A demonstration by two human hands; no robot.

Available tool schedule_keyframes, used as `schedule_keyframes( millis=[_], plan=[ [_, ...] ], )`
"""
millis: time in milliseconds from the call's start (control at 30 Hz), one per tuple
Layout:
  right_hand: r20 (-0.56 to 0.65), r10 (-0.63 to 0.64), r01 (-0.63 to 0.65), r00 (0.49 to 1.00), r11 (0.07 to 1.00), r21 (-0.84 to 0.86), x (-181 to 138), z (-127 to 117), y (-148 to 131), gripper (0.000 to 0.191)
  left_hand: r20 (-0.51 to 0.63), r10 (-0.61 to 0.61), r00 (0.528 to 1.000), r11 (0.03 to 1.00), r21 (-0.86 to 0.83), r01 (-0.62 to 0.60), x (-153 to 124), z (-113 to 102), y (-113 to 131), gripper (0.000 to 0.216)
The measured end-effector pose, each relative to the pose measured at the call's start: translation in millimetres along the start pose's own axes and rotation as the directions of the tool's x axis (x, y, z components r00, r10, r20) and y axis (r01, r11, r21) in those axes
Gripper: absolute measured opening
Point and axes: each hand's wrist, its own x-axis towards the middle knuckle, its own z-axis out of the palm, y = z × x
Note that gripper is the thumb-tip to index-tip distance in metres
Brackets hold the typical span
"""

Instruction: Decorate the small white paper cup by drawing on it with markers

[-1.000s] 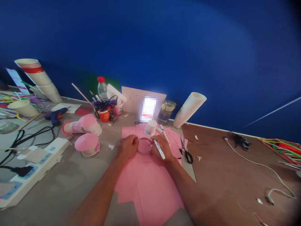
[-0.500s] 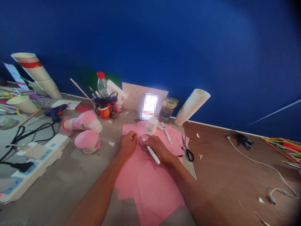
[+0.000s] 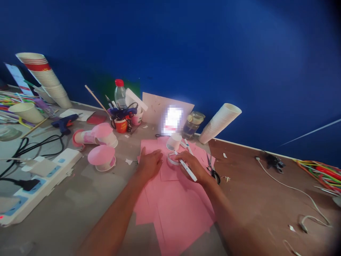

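Note:
Several sheets of pink paper (image 3: 181, 209) lie overlapping on the table in front of me. On their left part my left hand (image 3: 150, 163) rests with its fingers stretched out and pressing on the paper. My right hand (image 3: 196, 167) grips a white pen (image 3: 189, 172), its tip end pointing toward a thin pale ring (image 3: 173, 161) lying on the paper. Whether the tip touches the ring I cannot tell. A small white paper cup (image 3: 174, 142) stands just beyond the ring. Black-handled scissors (image 3: 214, 171) lie right of my right hand.
Pink-topped cup pieces (image 3: 101, 156) stand at the left, near a power strip (image 3: 50, 177) and a glue gun (image 3: 65, 122). At the back are a bright phone screen (image 3: 173, 119), a jar (image 3: 194, 124) and a stack of paper cups (image 3: 221, 122). A white cable (image 3: 290, 185) lies right.
My left hand has opened from curled fingers and flattened onto the paper. My right hand with the pen has shifted slightly right, and more of the ring shows. The view has moved a little.

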Motion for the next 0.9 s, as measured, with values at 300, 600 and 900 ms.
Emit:
schedule_keyframes(
  millis=[300, 600, 900],
  plan=[
    [0.081, -0.05, 0.059, 0.995, 0.992, -0.109, -26, 20, -1, 0.02, 0.056, -0.113, 0.992, 0.992, -0.055, 0.116, 4, -4, -1, 0.024],
    [0.038, -0.072, 0.077, 0.997, 0.986, -0.149, -32, 35, -5, 0.027, 0.057, -0.138, 0.989, 0.989, -0.047, 0.141, 6, -5, 0, 0.022],
    [0.064, -0.091, 0.101, 0.994, 0.977, -0.186, -34, 46, -16, 0.028, 0.048, -0.144, 0.988, 0.989, -0.022, 0.145, 8, -2, -3, 0.016]
  ],
)
